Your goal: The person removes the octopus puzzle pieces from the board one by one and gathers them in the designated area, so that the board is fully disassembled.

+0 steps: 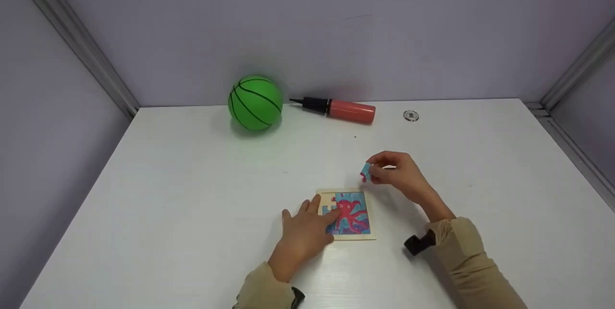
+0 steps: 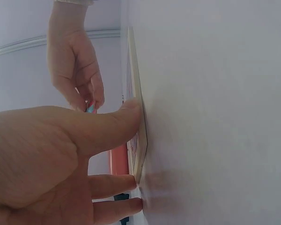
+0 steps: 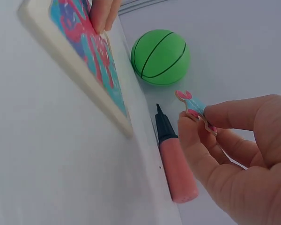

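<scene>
A square wooden jigsaw puzzle [image 1: 353,213] with a pink octopus on blue lies on the white table. Bare wood shows at its upper left, where a piece is out. My left hand [image 1: 307,229] rests on the puzzle's left side with fingers spread, the index finger on the picture; in the left wrist view the thumb [image 2: 126,119] presses the frame's edge. Above the puzzle's top right corner, my right hand [image 1: 396,174] pinches a blue and pink puzzle piece [image 3: 194,107] between thumb and fingers, raised off the table.
A green ball [image 1: 255,103] with black lines sits by the back wall. Beside it lies a red and black hand pump [image 1: 350,111], its nozzle toward the ball. Farther right is a black and white round chip [image 1: 411,116]. Walls stand at the back and both sides.
</scene>
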`<control>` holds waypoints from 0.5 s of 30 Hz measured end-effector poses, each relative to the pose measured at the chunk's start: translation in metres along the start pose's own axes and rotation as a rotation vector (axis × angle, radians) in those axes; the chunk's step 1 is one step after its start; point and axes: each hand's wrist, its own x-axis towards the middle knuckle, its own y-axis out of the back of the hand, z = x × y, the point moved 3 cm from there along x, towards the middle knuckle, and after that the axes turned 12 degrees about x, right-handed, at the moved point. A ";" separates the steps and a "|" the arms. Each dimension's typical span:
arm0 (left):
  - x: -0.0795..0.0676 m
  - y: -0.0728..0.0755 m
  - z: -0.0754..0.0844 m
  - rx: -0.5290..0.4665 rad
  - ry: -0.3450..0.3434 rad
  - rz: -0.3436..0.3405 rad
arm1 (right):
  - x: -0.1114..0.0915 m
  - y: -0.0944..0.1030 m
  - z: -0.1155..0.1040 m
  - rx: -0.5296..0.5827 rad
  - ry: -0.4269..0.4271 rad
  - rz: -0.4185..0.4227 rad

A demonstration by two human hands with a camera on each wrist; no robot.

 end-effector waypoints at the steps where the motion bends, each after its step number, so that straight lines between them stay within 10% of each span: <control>1: 0.000 0.000 0.000 -0.003 -0.001 0.005 | -0.001 0.005 0.001 -0.008 -0.007 0.015; 15: -0.001 -0.001 0.001 0.013 -0.007 0.011 | -0.003 0.046 0.019 -0.106 -0.031 0.107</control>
